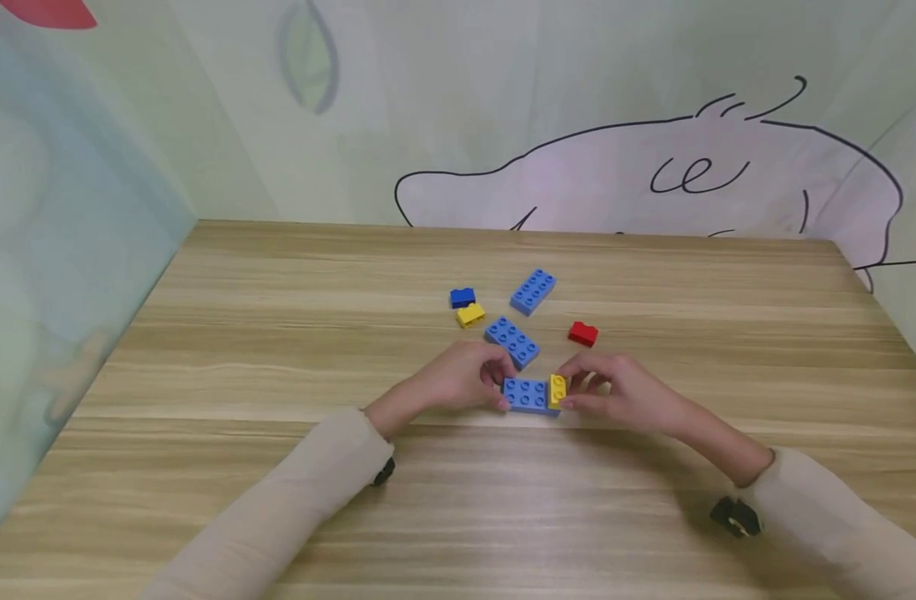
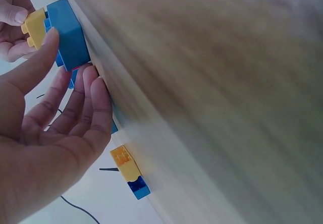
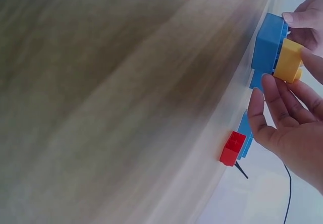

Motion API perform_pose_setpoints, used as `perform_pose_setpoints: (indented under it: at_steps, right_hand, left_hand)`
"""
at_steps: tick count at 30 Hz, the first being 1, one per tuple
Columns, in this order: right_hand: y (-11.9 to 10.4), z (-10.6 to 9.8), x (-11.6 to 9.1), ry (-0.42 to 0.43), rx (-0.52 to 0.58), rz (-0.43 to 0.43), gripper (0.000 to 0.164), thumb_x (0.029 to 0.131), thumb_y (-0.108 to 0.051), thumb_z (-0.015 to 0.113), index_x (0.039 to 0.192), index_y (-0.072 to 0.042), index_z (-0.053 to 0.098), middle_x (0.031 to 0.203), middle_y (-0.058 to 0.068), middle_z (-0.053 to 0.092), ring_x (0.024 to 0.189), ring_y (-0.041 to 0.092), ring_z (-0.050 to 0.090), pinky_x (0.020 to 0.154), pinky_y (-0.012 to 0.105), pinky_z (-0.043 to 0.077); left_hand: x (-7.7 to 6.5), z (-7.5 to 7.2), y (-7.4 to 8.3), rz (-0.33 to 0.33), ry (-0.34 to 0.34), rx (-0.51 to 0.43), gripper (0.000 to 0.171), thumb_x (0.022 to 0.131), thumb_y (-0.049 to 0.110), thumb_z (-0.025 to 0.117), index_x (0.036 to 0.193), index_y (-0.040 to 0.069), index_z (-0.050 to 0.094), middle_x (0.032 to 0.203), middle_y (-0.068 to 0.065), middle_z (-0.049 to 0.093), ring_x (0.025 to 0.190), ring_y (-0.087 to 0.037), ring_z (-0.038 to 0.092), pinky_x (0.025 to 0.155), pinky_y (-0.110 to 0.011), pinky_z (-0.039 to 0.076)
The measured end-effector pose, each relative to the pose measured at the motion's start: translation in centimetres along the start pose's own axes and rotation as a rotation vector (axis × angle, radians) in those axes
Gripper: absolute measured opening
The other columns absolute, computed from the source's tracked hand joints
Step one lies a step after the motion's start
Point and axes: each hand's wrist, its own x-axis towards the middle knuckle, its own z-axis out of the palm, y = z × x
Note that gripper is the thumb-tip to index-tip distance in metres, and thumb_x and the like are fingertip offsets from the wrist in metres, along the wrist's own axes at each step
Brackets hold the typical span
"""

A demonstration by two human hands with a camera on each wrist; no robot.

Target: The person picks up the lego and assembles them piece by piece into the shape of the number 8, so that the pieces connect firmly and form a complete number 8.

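Observation:
A light-blue toy brick (image 1: 525, 396) lies crosswise on the table, its studs up. My left hand (image 1: 467, 377) grips its left end between thumb and fingers. On its right end sits a small yellow brick (image 1: 558, 391), pinched by the thumb and fingers of my right hand (image 1: 621, 390). In the left wrist view the yellow brick (image 2: 35, 28) stands on the studded side of the blue brick (image 2: 68, 35). From the right wrist, the yellow brick (image 3: 288, 60) shows at the end of the blue one, right at the fingertips.
Just beyond the hands lies a second light-blue brick (image 1: 513, 342), with a third light-blue brick (image 1: 533, 292) farther back. Left of them are a small dark-blue brick (image 1: 463, 297) and another yellow brick (image 1: 471, 315). A red brick (image 1: 583, 333) lies to the right on the wooden table (image 1: 277, 333).

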Motion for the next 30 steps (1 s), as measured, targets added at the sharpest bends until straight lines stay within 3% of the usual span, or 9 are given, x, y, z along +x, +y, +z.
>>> perform_pose_setpoints:
  at_steps: [15, 25, 30]
  right_hand:
    - [0.2, -0.1, 0.1, -0.012, -0.036, 0.002, 0.026, 0.08, -0.014, 0.071, 0.103, -0.004, 0.064, 0.1, 0.004, 0.064, 0.085, 0.015, 0.058, 0.076, 0.032, 0.051]
    - [0.1, -0.1, 0.0, 0.0, -0.006, 0.032, 0.027, 0.079, -0.015, 0.072, 0.103, -0.004, 0.064, 0.099, 0.002, 0.064, 0.086, 0.016, 0.058, 0.076, 0.033, 0.051]
    - [0.1, -0.1, -0.1, 0.001, -0.006, 0.038, 0.028, 0.079, -0.015, 0.072, 0.104, -0.004, 0.064, 0.099, 0.002, 0.064, 0.086, 0.015, 0.057, 0.077, 0.032, 0.051]
  left_hand:
    - [-0.2, -0.4, -0.3, 0.043, -0.008, -0.015, 0.027, 0.076, 0.012, 0.075, 0.1, 0.009, 0.063, 0.092, 0.0, 0.06, 0.084, -0.012, 0.054, 0.074, -0.022, 0.047]
    - [0.3, -3.6, -2.0, 0.046, 0.119, -0.029, 0.035, 0.079, 0.008, 0.071, 0.111, 0.006, 0.06, 0.103, -0.007, 0.06, 0.092, -0.019, 0.057, 0.08, -0.028, 0.048]
    - [0.8, -5.2, -2.9, -0.014, 0.167, -0.034, 0.038, 0.078, 0.007, 0.072, 0.114, 0.008, 0.059, 0.104, -0.008, 0.059, 0.094, -0.021, 0.057, 0.082, -0.03, 0.047]
